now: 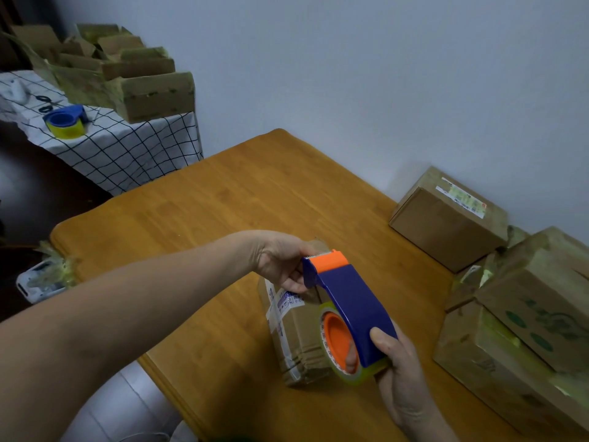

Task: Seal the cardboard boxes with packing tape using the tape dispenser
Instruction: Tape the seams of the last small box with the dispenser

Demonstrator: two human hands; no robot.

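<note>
Gripping the blue-and-orange tape dispenser in the right hand, one finger through the roll's core, tilted over a small cardboard box on the wooden surface. Clasping the box's far end with the left hand, beside the cutter, near larger boxes at right.

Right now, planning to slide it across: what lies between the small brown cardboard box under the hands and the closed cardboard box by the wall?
Only bare wooden table, in the head view, separates the small box from the closed box.
</note>
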